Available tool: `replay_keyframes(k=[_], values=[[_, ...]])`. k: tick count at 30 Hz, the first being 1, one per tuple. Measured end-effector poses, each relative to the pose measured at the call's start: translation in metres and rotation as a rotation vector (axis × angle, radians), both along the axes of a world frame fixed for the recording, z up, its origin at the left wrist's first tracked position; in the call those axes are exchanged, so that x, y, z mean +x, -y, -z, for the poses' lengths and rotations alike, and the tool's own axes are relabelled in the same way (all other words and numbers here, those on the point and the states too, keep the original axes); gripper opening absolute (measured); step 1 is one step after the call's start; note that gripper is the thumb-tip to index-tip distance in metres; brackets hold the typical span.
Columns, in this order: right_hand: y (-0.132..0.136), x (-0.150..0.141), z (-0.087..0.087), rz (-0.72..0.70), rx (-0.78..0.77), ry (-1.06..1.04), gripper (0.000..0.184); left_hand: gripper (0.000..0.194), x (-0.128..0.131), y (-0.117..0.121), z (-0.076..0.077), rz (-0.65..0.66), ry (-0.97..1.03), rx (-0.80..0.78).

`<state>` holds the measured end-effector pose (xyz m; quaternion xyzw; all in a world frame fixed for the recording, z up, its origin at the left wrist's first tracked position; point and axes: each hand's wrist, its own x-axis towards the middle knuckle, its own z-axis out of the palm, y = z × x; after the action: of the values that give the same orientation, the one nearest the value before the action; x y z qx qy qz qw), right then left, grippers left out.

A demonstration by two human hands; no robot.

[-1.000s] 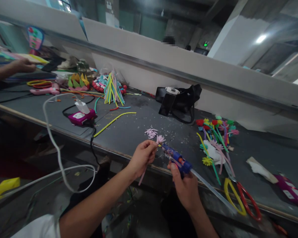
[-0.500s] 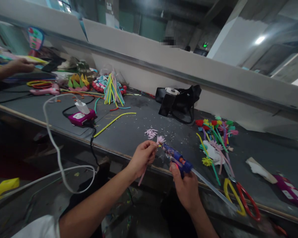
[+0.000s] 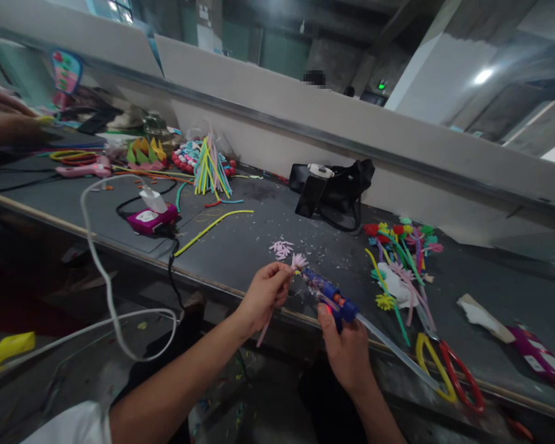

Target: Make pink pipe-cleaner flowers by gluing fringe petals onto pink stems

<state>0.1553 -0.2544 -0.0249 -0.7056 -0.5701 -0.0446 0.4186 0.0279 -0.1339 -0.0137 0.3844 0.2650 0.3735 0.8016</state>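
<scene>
Between the fingertips of my left hand (image 3: 269, 295) is a pink pipe-cleaner flower (image 3: 299, 261), its petals fanned out above the pinch and its stem hanging below. My right hand (image 3: 346, 345) is wrapped round a blue hot glue gun (image 3: 330, 293), with a long clear glue stick (image 3: 398, 350) coming out of its back. The gun's nozzle lies close beside the base of the flower; whether they touch I cannot tell. Just behind the flower, a small pile of pink cut pieces (image 3: 282, 248) lies on the dark table (image 3: 240, 256).
Finished pipe-cleaner flowers (image 3: 402, 246) and red-and-yellow scissors (image 3: 460, 376) lie to the right. A black bag (image 3: 351, 188) stands behind. Leftward are a purple power socket (image 3: 152, 219), a white cable (image 3: 104, 265) and a yellow pipe cleaner (image 3: 208, 229). Another person's hands (image 3: 9, 120) work far left.
My hands, the flower and the glue gun hold nearly the same place. At far left, the other person's hand has moved left and is now blurred.
</scene>
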Motion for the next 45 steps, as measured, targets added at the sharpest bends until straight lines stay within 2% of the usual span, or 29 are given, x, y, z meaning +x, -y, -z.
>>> replay_keyframes(k=[9, 17, 20, 25, 28, 33, 37, 41, 43, 45], values=[[0.0, 0.003, 0.008, 0.0, -0.033, 0.07, 0.041, 0.029, -0.001, -0.001, 0.0, 0.001, 0.017, -0.012], [0.001, 0.003, 0.001, -0.058, 0.032, 0.106, 0.02, 0.026, -0.003, -0.005, 0.001, -0.033, 0.046, -0.045], [0.002, 0.011, -0.003, -0.078, 0.027, 0.2, 0.018, 0.025, -0.005, -0.007, 0.0, -0.051, 0.054, -0.047], [0.001, 0.044, 0.003, 0.007, -0.093, 0.479, 0.027, 0.023, -0.008, -0.012, -0.001, -0.065, 0.062, -0.047], [-0.001, 0.067, 0.013, 0.117, -0.206, 0.525, 0.032, 0.022, -0.009, -0.015, 0.0, -0.067, 0.07, -0.047], [-0.01, 0.09, 0.023, 0.166, -0.475, 0.335, 0.035, 0.022, -0.013, -0.021, 0.001, -0.105, 0.066, -0.043], [-0.014, 0.095, 0.025, 0.1, -0.562, 0.127, 0.037, 0.023, -0.017, -0.027, 0.001, -0.135, 0.072, -0.036], [-0.009, 0.097, 0.011, 0.025, -0.602, 0.12, 0.046, 0.025, -0.02, -0.029, 0.002, -0.16, 0.074, -0.046], [-0.011, 0.098, -0.005, -0.013, -0.624, 0.174, 0.041, 0.026, -0.021, -0.029, 0.002, -0.174, 0.08, -0.053], [-0.024, 0.096, -0.026, -0.036, -0.604, 0.216, 0.031, 0.026, -0.021, -0.03, 0.002, -0.177, 0.087, -0.062]])
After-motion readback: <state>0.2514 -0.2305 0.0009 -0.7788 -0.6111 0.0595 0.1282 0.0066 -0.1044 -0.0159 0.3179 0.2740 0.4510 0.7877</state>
